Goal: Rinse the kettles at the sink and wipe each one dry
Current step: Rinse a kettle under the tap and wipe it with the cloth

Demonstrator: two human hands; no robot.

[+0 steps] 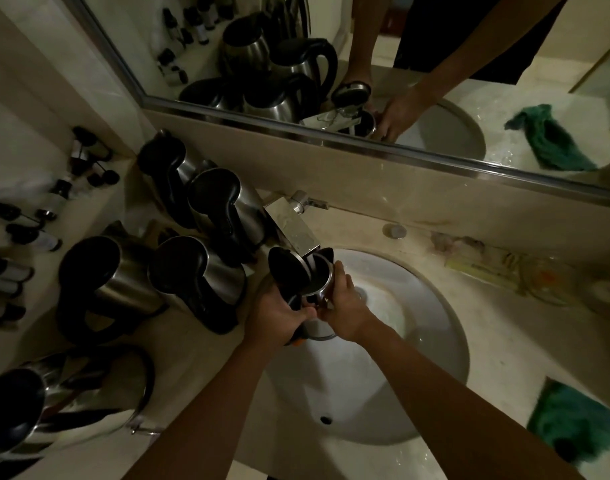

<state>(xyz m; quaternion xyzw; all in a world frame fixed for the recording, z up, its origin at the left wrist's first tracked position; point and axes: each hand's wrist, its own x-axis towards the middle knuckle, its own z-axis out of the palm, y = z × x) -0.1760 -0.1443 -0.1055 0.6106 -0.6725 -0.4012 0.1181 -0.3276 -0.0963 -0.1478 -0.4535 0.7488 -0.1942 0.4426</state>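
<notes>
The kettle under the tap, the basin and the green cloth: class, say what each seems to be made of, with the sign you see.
Kettle: likely stainless steel, shown by its bright reflective body; lid and handle look like matt black plastic.
Basin: probably glazed white ceramic, smooth with a soft sheen.
Green cloth: soft woven or terry fabric, judging by its fuzzy, rumpled surface.

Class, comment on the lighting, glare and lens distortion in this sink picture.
Head view: dim, warm light; the kettles on the counter are nearly black, with faint glare on the steel; the wide lens bows the mirror frame; the green cloth looks soft.
</notes>
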